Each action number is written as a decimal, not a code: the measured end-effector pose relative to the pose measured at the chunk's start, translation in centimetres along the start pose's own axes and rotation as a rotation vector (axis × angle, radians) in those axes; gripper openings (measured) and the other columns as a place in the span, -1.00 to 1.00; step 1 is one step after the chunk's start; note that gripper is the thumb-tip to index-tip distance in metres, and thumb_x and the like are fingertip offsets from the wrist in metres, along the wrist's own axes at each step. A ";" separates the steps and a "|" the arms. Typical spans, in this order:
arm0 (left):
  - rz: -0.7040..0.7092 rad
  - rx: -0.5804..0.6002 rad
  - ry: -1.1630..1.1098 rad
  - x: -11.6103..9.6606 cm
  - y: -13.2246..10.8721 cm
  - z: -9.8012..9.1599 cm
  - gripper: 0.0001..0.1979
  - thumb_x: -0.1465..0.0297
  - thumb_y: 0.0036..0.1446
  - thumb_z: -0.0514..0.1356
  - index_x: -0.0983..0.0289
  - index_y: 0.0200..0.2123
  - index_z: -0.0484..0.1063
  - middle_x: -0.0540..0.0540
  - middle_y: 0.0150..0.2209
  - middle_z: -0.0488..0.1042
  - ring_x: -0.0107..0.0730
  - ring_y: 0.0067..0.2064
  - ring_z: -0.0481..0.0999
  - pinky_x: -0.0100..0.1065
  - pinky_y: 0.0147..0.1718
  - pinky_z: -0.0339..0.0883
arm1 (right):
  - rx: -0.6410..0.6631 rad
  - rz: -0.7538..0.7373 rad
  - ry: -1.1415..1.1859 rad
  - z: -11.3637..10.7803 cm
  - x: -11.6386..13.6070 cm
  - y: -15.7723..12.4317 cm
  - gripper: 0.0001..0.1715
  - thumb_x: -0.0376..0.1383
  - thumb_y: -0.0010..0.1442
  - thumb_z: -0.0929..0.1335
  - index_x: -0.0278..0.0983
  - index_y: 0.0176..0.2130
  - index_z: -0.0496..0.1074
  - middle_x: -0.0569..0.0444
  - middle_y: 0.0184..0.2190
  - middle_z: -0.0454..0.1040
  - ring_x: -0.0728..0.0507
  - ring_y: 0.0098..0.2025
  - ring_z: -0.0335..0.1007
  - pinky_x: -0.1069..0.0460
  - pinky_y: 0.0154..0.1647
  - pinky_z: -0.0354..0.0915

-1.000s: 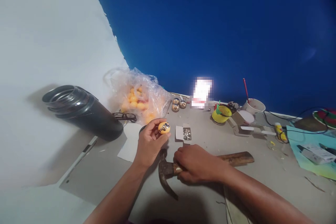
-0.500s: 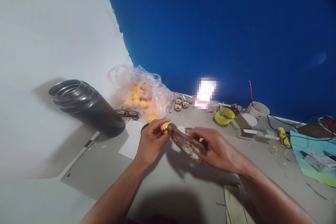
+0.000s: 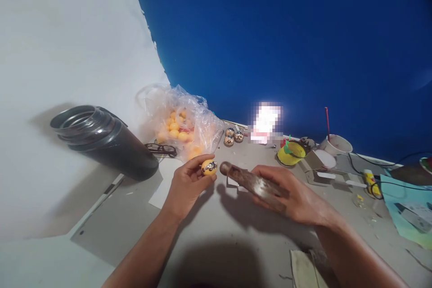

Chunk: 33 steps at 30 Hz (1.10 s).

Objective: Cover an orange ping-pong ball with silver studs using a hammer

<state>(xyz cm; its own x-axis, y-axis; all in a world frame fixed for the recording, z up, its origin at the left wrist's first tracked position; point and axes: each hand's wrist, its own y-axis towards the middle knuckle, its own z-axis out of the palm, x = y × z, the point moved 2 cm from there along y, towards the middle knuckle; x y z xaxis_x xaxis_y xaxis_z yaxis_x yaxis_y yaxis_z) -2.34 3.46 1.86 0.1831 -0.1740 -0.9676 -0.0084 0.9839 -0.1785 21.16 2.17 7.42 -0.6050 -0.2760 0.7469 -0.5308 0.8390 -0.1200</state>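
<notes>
My left hand [image 3: 182,186] pinches a small orange ball [image 3: 205,169] between thumb and fingers. A band of shiny silver and dark studs or spots runs across the ball. My right hand [image 3: 300,195] is wrapped round a worn, brown, rusty-looking tool [image 3: 258,183] with a rounded end; its exact kind is unclear. That rounded end points at the ball, with a small gap between them. Beyond the hands, several shiny studded balls [image 3: 229,140] sit together on the grey table [image 3: 219,243]. A clear plastic bag [image 3: 205,132] of plain orange balls lies behind my left hand.
A dark, open-topped bottle [image 3: 114,146] and eyeglasses [image 3: 162,149] stand at left. On the right are a yellow cup [image 3: 286,156], an open box [image 3: 319,175], a white cup [image 3: 340,144], a yellow tube [image 3: 370,180] and blue-green paper [image 3: 394,211]. A cloth [image 3: 302,270] lies near the front.
The tool's rounded end has come away from the ball, and my right hand has drawn back to the right. My left hand shifted slightly left, exposing the ball's studded side.
</notes>
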 end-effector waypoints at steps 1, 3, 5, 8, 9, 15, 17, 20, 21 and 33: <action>0.009 0.000 -0.020 -0.1 0.0 -0.2 -0.51 0.45 -0.15 0.47 0.24 -0.05 0.61 0.03 -0.25 0.59 -0.44 -0.28 0.50 -0.44 -0.30 0.39 | 0.042 -0.011 0.007 -0.1 0.1 0.0 -0.90 -0.28 0.21 0.34 -0.27 -0.27 0.44 0.08 -0.39 0.49 -0.06 -0.38 0.32 0.07 -0.41 0.18; 0.038 0.004 -0.042 -0.3 0.0 -0.5 -0.53 0.45 -0.11 0.45 0.20 -0.04 0.61 0.02 -0.21 0.58 -0.49 -0.30 0.46 -0.48 -0.31 0.36 | 0.113 -0.032 -0.009 0.4 0.3 0.1 -0.92 -0.32 0.13 0.36 -0.26 -0.29 0.45 0.10 -0.38 0.49 -0.05 -0.38 0.30 0.06 -0.39 0.14; 0.058 0.020 -0.061 -0.6 -0.2 -0.6 -0.56 0.44 -0.04 0.43 0.18 -0.02 0.61 0.04 -0.16 0.57 -0.51 -0.30 0.44 -0.49 -0.29 0.35 | 0.166 -0.043 -0.057 1.7 0.3 0.4 -0.86 -0.33 0.06 0.39 -0.25 -0.28 0.46 0.12 -0.35 0.50 -0.06 -0.35 0.32 0.06 -0.35 0.13; 0.066 0.060 -0.124 -1.1 -0.5 -0.5 -0.60 0.41 0.02 0.39 0.20 -0.01 0.61 0.09 -0.12 0.57 -0.48 -0.29 0.43 -0.44 -0.25 0.36 | 0.234 -0.036 -0.119 4.7 0.3 1.1 -0.85 -0.29 0.03 0.40 -0.24 -0.30 0.45 0.10 -0.32 0.52 -0.09 -0.31 0.36 0.05 -0.33 0.11; 0.066 0.075 -0.146 -1.2 -0.6 -0.4 -0.61 0.40 0.03 0.38 0.21 -0.01 0.61 0.12 -0.11 0.57 -0.47 -0.29 0.43 -0.43 -0.27 0.36 | 0.245 -0.032 -0.157 5.8 0.2 1.3 -0.86 -0.28 0.05 0.38 -0.24 -0.30 0.45 0.09 -0.31 0.53 -0.10 -0.31 0.37 0.05 -0.33 0.10; 0.058 0.103 -0.101 -1.2 -0.8 0.2 -0.62 0.36 0.05 0.38 0.20 -0.01 0.61 0.11 -0.16 0.55 -0.43 -0.29 0.39 -0.41 -0.31 0.32 | 0.265 -0.019 -0.465 9.6 -0.2 2.2 -0.75 -0.25 0.07 0.37 -0.30 -0.22 0.47 -0.07 -0.22 0.57 -0.22 -0.25 0.48 -0.02 -0.34 0.13; 0.062 0.103 -0.076 -1.1 -0.9 0.3 -0.63 0.35 0.05 0.39 0.20 -0.03 0.62 0.09 -0.19 0.54 -0.43 -0.29 0.38 -0.41 -0.30 0.32 | 0.278 -0.033 -0.525 9.9 -0.3 2.4 -0.70 -0.24 0.06 0.39 -0.32 -0.18 0.48 -0.11 -0.20 0.58 -0.25 -0.23 0.50 -0.03 -0.33 0.17; 0.075 0.109 -0.059 -1.1 -1.0 0.7 -0.66 0.36 0.03 0.40 0.22 -0.07 0.63 0.09 -0.21 0.53 -0.42 -0.30 0.37 -0.41 -0.32 0.32 | 0.289 -0.064 -0.575 10.2 -0.4 2.4 -0.66 -0.24 0.08 0.40 -0.34 -0.13 0.49 -0.13 -0.18 0.58 -0.28 -0.21 0.52 -0.05 -0.33 0.21; 0.078 0.112 -0.053 -1.1 -1.1 0.8 -0.67 0.36 0.02 0.40 0.23 -0.08 0.64 0.09 -0.21 0.53 -0.42 -0.30 0.36 -0.41 -0.33 0.32 | 0.295 -0.073 -0.581 10.3 -0.4 2.4 -0.66 -0.23 0.10 0.41 -0.35 -0.13 0.49 -0.14 -0.18 0.58 -0.28 -0.20 0.52 -0.05 -0.33 0.22; 0.054 0.148 0.047 -1.4 -0.7 2.1 -0.63 0.42 -0.02 0.40 0.20 -0.07 0.61 0.08 -0.14 0.59 -0.39 -0.21 0.48 -0.44 -0.23 0.36 | -0.017 0.039 -0.578 4.1 -0.8 2.2 -0.71 -0.26 0.39 0.25 -0.28 -0.22 0.53 -0.06 -0.23 0.59 -0.18 -0.23 0.50 0.00 -0.34 0.13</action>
<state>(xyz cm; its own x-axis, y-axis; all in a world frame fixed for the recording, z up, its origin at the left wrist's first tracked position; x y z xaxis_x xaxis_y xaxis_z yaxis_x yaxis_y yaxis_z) -0.54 3.07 3.73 0.1397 -0.1189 -0.9830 0.1287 0.9865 -0.1010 18.08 2.35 3.89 -0.8524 -0.4520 0.2628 -0.4948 0.8598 -0.1261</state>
